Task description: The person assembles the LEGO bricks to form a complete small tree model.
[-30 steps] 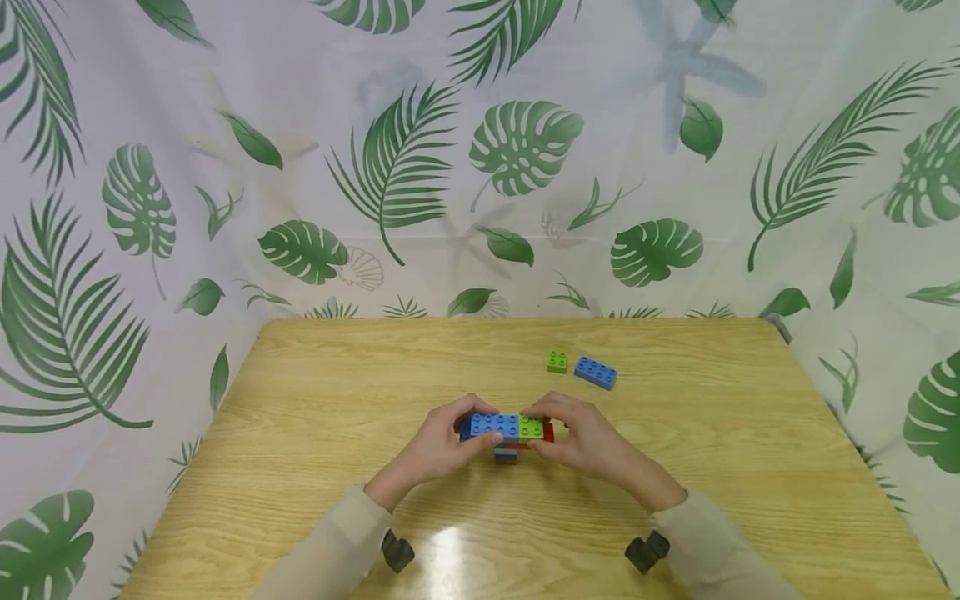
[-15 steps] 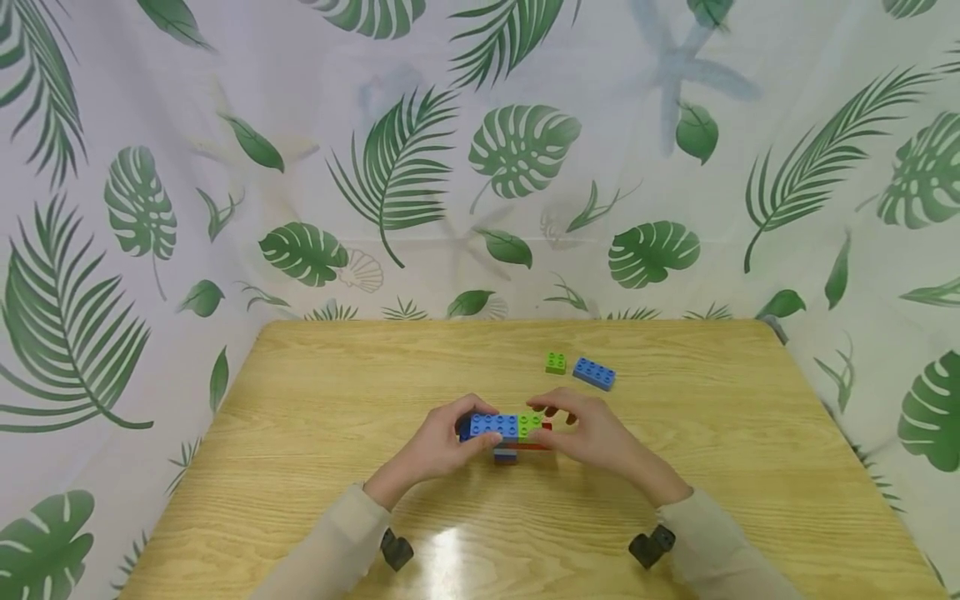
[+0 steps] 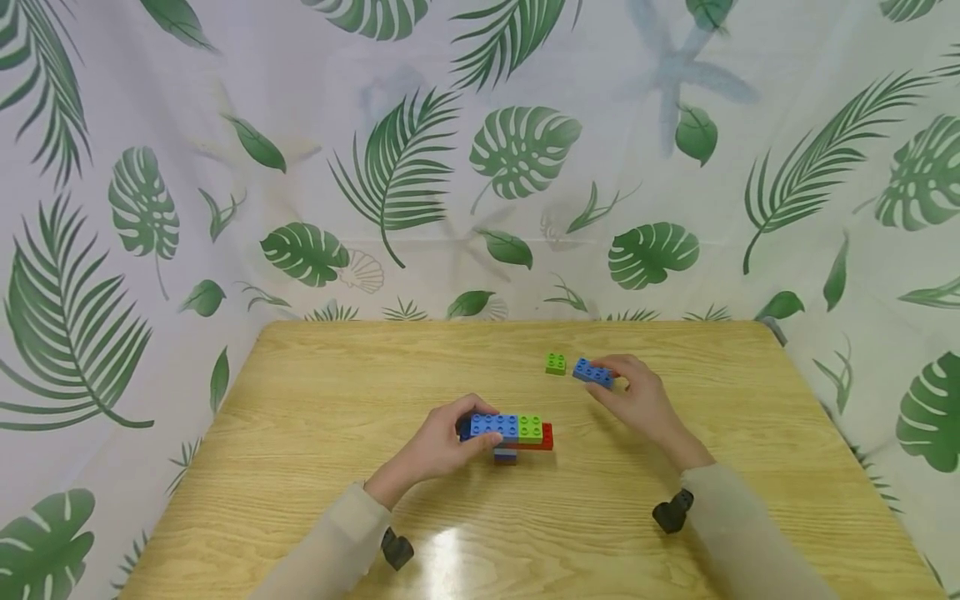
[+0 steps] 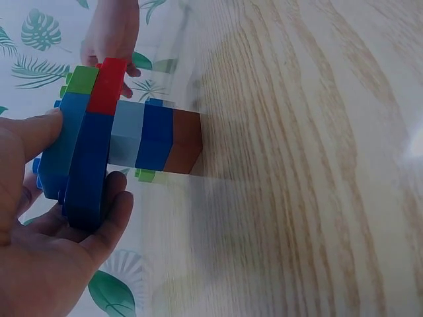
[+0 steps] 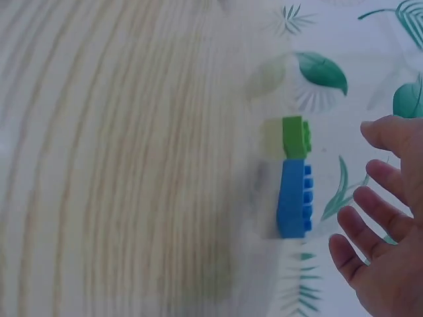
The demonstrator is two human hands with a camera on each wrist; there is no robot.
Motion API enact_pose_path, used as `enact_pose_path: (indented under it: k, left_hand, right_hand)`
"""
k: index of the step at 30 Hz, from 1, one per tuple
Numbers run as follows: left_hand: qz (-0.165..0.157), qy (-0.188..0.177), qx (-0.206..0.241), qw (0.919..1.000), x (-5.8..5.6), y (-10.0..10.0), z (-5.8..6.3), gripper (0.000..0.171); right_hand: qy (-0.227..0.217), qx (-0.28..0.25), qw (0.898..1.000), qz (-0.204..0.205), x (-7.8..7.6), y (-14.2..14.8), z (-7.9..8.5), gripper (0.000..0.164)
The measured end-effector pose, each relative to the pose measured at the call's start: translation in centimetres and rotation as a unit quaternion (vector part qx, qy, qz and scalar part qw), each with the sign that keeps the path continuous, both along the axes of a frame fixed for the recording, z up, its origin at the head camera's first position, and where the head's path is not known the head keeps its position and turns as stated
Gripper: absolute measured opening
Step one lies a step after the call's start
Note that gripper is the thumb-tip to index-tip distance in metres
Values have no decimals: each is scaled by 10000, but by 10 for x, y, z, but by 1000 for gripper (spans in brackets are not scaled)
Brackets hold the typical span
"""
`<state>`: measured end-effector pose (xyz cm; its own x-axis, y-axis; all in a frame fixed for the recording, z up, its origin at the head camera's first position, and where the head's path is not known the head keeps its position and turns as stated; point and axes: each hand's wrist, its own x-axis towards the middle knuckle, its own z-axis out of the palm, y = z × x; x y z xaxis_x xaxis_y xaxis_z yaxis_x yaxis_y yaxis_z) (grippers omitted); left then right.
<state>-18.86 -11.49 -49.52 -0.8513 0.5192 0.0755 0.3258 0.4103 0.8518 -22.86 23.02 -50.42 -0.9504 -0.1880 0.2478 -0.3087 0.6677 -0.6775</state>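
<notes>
My left hand (image 3: pixel 442 442) holds a toy-brick build by its left end. On top are a blue brick (image 3: pixel 495 427) and a lime green brick (image 3: pixel 530 428). Beneath them, in the left wrist view, lie a dark blue brick (image 4: pixel 91 165) and a red brick (image 4: pixel 106 89). The stem below stacks a light blue brick (image 4: pixel 125 135), a second dark blue brick (image 4: pixel 154 140) and a brown brick (image 4: pixel 185 142) at the table. Over a loose blue brick (image 3: pixel 588 372), my right hand (image 3: pixel 637 402) has its fingers spread; the right wrist view shows a gap between them.
A small lime green brick (image 3: pixel 555 364) sits just left of the loose blue one. Both stand on the wooden table (image 3: pixel 360 367) toward its back. A leaf-printed cloth (image 3: pixel 450 183) hangs behind and along the sides.
My right hand has let go of the build's green end and moved right and away from me to the loose blue brick. The left hand keeps its hold.
</notes>
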Motion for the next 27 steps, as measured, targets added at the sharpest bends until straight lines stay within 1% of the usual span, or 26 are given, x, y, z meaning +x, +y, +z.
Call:
enact_pose_path:
  k: [9,14,19,27]
  left_hand:
    - [-1,-60,-11,10000,1,0,2,30]
    - [19,-81,-63,9999,1,0,2,31]
    - [8,-93,-41,9999,0,0,1,30]
    - [-24,-57,4,10000,-1,0,1,31]
  right_hand:
    - [-453,147,9985,-286,-13,16,-20,55]
    - [-706,198,9965,-390,-18,19,-30,59]
    - [-819,153,9957,-407,-21,19,-33,57]
    - [-769,100,9961,-419,-22,18,-34,49]
